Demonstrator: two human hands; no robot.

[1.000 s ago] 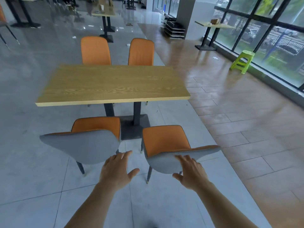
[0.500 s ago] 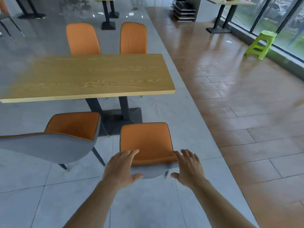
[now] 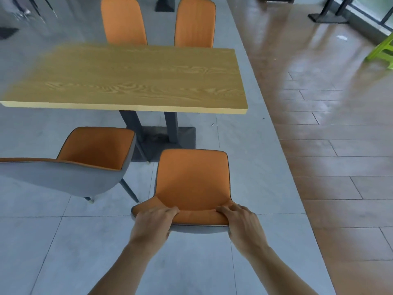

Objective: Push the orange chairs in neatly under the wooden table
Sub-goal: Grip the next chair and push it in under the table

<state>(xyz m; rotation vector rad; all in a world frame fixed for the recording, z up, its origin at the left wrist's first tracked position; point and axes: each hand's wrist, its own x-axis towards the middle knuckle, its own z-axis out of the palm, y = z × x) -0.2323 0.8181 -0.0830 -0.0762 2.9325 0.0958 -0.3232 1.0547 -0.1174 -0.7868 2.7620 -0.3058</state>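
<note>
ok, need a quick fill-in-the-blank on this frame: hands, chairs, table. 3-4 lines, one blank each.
1. Both hands grip the top of the near right chair's ____.
2. The left hand and the right hand hold ____ chair.
3. The near left chair stands ____ to the wooden table, not square to it.
4. On the far side of the table stand ____ orange chairs.

Missing words: backrest; the same; at an angle; two
</note>
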